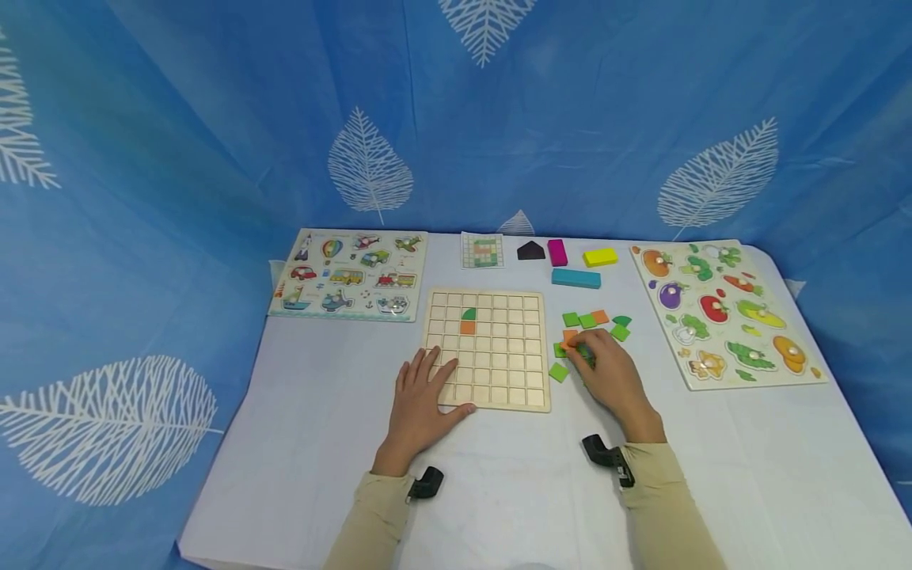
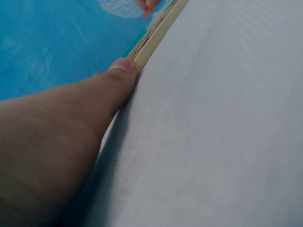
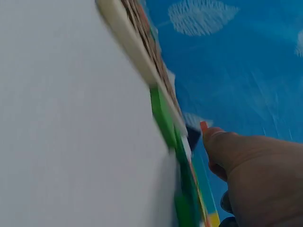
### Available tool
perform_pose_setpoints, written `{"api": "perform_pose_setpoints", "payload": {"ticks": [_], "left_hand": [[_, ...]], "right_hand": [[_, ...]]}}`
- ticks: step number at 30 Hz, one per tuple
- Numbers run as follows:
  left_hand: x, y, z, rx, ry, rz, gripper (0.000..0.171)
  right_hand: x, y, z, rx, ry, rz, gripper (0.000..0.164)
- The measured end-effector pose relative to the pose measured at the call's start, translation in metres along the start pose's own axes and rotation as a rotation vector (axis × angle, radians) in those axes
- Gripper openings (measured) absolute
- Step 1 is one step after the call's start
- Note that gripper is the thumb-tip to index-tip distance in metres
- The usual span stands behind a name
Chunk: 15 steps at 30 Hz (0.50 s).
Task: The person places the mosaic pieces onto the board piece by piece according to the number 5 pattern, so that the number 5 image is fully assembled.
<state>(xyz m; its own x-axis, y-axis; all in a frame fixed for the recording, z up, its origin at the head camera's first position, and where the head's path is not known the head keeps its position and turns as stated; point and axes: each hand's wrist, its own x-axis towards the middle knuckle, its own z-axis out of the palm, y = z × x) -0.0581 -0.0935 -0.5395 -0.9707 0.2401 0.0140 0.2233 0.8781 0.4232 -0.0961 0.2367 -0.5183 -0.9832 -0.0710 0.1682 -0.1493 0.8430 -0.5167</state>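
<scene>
A wooden grid board (image 1: 499, 388) lies on the table, with a green quarter-circle tile (image 1: 469, 314) and, just below it, an orange square tile (image 1: 467, 327) in its cells. My left hand (image 1: 422, 408) rests with spread fingers over the board's near left corner; in the left wrist view its thumb (image 2: 124, 66) presses the board's edge. To the right of the board, my right hand (image 1: 609, 372) pinches a small orange tile (image 3: 204, 126) between thumb and fingers. It hovers over loose green tiles (image 1: 559, 372) and orange tiles (image 1: 601, 317), partly hiding some.
A small pattern card (image 1: 482, 251) lies behind the board, beside black (image 1: 530, 251), magenta (image 1: 557, 252), yellow (image 1: 600, 257) and teal blocks (image 1: 575, 278). A vehicle puzzle (image 1: 349, 309) sits at the left, a vegetable puzzle (image 1: 712, 378) at the right. Blue curtains (image 1: 570, 119) surround the table.
</scene>
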Motion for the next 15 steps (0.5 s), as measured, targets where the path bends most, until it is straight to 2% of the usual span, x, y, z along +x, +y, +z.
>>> {"api": "perform_pose_setpoints", "payload": {"ticks": [3, 8, 15], "left_hand": [[0.0, 0.0, -0.001, -0.005, 0.0, -0.002, 0.084], [0.0, 0.0, -0.001, 0.009, 0.01, 0.002, 0.084], [0.0, 0.001, -0.001, 0.007, 0.01, 0.001, 0.083]], "right_hand": [[0.01, -0.021, 0.009, 0.009, -0.041, -0.047, 0.021], [0.026, -0.059, 0.032, 0.019, -0.092, -0.177, 0.018], [0.044, -0.102, 0.061, -0.046, -0.152, -0.322, 0.013]]}}
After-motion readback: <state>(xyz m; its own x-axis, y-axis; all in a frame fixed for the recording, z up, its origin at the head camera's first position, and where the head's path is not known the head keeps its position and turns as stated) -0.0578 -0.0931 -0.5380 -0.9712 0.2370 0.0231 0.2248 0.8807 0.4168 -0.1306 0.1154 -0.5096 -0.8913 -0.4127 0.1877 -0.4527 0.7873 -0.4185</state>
